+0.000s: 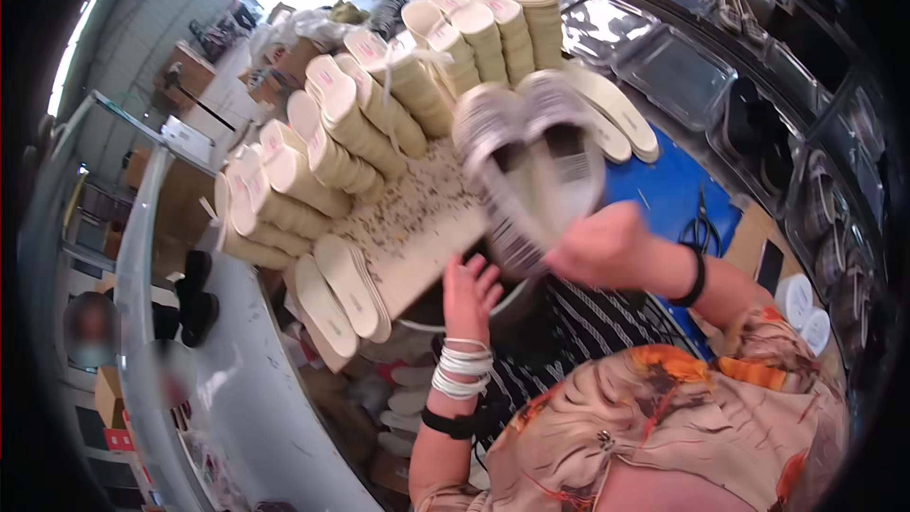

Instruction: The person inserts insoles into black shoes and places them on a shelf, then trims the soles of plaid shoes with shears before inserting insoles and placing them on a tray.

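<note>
My right hand is closed at the heel end of a pair of pale slip-on shoes with dark striped fabric. The pair is lifted above the wooden board, openings facing up, slightly blurred. My left hand is just left of the shoes' heels, fingers apart, with nothing visible in it. White bands circle its wrist. Tall stacks of cream insoles stand in a curved row along the board's far side. Loose insoles lie at the board's near left corner and right of the shoes.
Scissors lie on a blue mat at right, near a phone and white round containers. Metal trays and racks with shoes line the right. Dark shoes rest on a metal surface at left, with people beyond.
</note>
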Demonstrator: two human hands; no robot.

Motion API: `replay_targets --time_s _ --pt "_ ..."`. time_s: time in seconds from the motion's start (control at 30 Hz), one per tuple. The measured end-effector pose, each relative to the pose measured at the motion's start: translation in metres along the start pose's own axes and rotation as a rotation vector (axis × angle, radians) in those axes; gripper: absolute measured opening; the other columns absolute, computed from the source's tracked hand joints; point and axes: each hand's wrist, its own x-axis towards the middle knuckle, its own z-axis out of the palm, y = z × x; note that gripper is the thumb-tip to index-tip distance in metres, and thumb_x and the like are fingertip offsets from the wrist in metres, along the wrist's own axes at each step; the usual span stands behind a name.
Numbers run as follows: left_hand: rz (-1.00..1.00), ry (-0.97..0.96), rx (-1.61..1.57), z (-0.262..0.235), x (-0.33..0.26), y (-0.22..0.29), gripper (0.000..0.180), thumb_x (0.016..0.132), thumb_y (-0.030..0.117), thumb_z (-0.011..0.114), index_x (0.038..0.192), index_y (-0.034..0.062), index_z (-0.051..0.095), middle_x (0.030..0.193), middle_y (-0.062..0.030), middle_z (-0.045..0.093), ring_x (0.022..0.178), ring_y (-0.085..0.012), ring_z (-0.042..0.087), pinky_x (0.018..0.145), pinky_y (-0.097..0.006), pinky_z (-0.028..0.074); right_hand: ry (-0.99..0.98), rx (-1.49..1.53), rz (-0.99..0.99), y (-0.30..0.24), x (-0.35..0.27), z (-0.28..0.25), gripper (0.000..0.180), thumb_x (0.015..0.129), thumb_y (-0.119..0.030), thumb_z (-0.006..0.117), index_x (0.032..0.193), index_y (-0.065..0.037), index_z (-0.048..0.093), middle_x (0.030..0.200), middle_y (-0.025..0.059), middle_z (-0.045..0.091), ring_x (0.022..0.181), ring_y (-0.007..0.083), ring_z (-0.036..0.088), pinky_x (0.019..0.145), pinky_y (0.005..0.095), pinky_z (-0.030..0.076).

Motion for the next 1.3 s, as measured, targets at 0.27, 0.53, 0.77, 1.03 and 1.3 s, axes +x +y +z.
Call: replay_targets --time_s 0.27,0.53,0.77,1.03,1.3 --pt "0.481 0.506 0.67 -0.108 0.033 -0.071 0.053 0.084 0.025 0.053 0.123 -0.0061 0.035 0.119 -0.0248 0.043 0.106 -0.0317 0.046 0.093 -0.039 0.034 -0.428 0.548 0.244 -0.086 -0.025 0.099 0.02 0.073 -0.023 0.06 0.081 -0.006 0.054 0.068 0.0108 0.056 0.059 0.0293 0.058 0.053 0.0362 0.048" --pt "0.313 0.317 0.986 -0.104 -0.001 0.007 0.035 0.084 0.03 0.052 0.089 -0.0028 0.06 0.07 -0.0143 0.061 0.059 -0.0259 0.058 0.058 -0.035 0.047 -0.854 -0.319 1.236 0.044 -0.145 0.018 0.038 0.075 -0.028 0.058 0.102 -0.004 0.047 0.087 0.0195 0.061 0.082 0.0346 0.059 0.068 0.0432 0.047" --pt "0.175 0.25 1.741 -0.047 0.051 -0.026 0.035 0.081 0.034 0.051 0.082 -0.0009 0.057 0.074 -0.017 0.063 0.068 -0.0345 0.062 0.061 -0.04 0.05 -0.962 -0.322 1.408 0.074 -0.221 0.005 0.047 0.075 -0.034 0.057 0.106 0.0 0.048 0.098 0.0236 0.058 0.094 0.0374 0.055 0.081 0.043 0.043" --pt "0.259 0.274 1.623 -0.066 0.054 -0.029 0.024 0.082 0.019 0.043 0.08 0.0014 0.059 0.069 -0.0216 0.061 0.067 -0.0358 0.062 0.061 -0.044 0.05 -0.788 -0.456 1.613 0.073 -0.235 -0.002 0.045 0.074 -0.027 0.056 0.109 -0.001 0.046 0.1 0.0241 0.058 0.096 0.0381 0.055 0.082 0.0439 0.043" --pt "0.52 0.259 1.511 -0.076 0.009 -0.006 0.015 0.081 0.017 0.049 0.086 0.0062 0.059 0.074 -0.0162 0.058 0.067 -0.035 0.057 0.06 -0.045 0.046 -0.641 -0.251 1.752 0.093 -0.254 -0.007 0.048 0.066 -0.015 0.061 0.108 0.001 0.044 0.087 0.0222 0.06 0.071 0.033 0.062 0.059 0.0388 0.05"
